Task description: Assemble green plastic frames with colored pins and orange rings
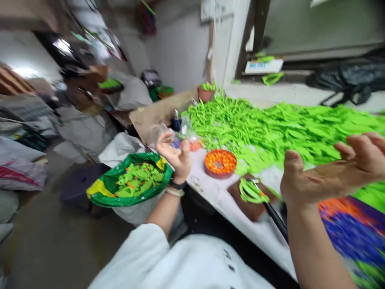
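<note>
My left hand (176, 154) is raised over the table's left edge, its fingers closed on a crumpled clear plastic bag (159, 132). My right hand (333, 170) hovers above the table at the right, palm up, fingers spread and holding nothing. Between them sits a round orange dish (220, 162) of small orange pieces. A heap of bright green plastic leaf-shaped parts (279, 128) covers the white table (216, 192). A few green parts (251, 190) lie on a brown board with a black-handled tool (275, 216) beside them.
A green sack (132, 178) of green and orange pieces stands on the floor left of the table. Another person (81, 100) sits further left among bags and bundles. A terracotta pot (206, 92) stands at the table's far end. Orange and purple material (355, 224) lies at the right.
</note>
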Tool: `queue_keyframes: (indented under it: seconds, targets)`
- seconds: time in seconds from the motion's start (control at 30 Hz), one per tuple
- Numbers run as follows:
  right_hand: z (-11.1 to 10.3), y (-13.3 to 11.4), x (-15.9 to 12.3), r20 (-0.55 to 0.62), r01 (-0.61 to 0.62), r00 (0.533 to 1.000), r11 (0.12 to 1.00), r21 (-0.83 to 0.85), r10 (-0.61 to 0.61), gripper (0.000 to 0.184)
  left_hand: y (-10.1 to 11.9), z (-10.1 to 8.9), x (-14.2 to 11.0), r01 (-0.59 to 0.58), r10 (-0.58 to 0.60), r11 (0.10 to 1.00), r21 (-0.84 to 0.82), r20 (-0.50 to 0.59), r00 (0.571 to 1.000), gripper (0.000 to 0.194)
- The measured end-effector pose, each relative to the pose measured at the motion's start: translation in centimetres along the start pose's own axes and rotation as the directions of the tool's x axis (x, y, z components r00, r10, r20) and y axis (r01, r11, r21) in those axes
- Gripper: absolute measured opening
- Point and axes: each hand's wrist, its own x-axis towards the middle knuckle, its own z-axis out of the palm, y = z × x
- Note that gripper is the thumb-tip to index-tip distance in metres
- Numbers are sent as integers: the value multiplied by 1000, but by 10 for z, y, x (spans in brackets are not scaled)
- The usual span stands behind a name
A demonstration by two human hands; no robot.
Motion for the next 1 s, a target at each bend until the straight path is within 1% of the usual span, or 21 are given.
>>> queue_keyframes:
  seconds: [0.03,0.07,0.1,0.13,0.17,0.2,0.23,0.27,0.3,0.37,0.4,0.43,0.47,0.53,0.57,0.63,0.7,0.73,0.87,0.93,1.0]
  targets:
    - [-22,12,-14,-14,132,991,986,-100,-134,74,-9,-26,-18,123,-125,992,33,75,989,60]
    - [-44,20,-29,44,202,979,962,-182,-197,59,-17,-53,-37,289,-302,952,101,161,940,48]
    - [-64,26,-44,163,194,974,951,-240,-158,43,-24,-78,-57,457,-495,868,194,265,827,39]
    - [-82,29,-59,324,137,945,947,-292,-37,32,-30,-101,-76,592,-664,748,301,322,675,34]
    - [-95,30,-73,471,75,877,938,-339,100,25,-34,-121,-93,683,-794,608,406,324,514,32]
    - [-105,31,-86,578,35,790,925,-378,206,22,-36,-135,-108,733,-870,493,468,281,406,31]
    - [-110,31,-98,661,22,698,914,-405,276,21,-36,-143,-120,762,-906,424,489,226,359,31]
    - [-112,31,-107,731,36,608,910,-414,309,23,-36,-145,-128,780,-916,400,482,184,356,29]
    - [-112,31,-114,784,68,535,909,-411,314,24,-36,-142,-134,786,-909,414,459,168,381,26]
    - [-108,29,-119,848,145,436,907,-395,300,24,-36,-121,-136,756,-867,498,426,236,438,22]
    - [-107,28,-118,864,171,405,904,-392,298,24,-36,-107,-134,727,-840,542,422,300,452,22]
    - [-105,28,-116,869,190,392,897,-399,303,24,-36,-91,-131,694,-808,587,418,358,468,21]
    - [-105,28,-111,859,205,401,883,-421,317,25,-37,-77,-127,663,-777,626,410,401,486,20]
    - [-103,33,-101,822,234,447,841,-488,353,27,-37,-53,-123,639,-743,663,390,447,498,19]
    - [-101,37,-95,804,254,467,815,-521,368,28,-38,-44,-123,653,-748,653,384,459,479,19]
    - [-91,48,-87,783,305,483,764,-569,391,31,-41,-31,-127,719,-788,584,377,475,392,18]
    - [-76,60,-82,770,345,469,713,-610,433,32,-43,-23,-134,783,-824,499,371,482,298,19]
    - [-67,66,-81,761,360,453,686,-632,464,31,-45,-21,-138,804,-834,470,365,483,268,18]
    - [-42,83,-84,728,404,398,605,-686,559,25,-51,-13,-151,840,-856,395,371,480,191,20]
    - [-40,88,-85,717,398,410,597,-697,563,22,-55,-8,-156,844,-869,355,401,474,141,22]
    - [-42,89,-84,703,361,433,607,-708,563,22,-59,-2,-161,845,-880,333,418,460,119,23]
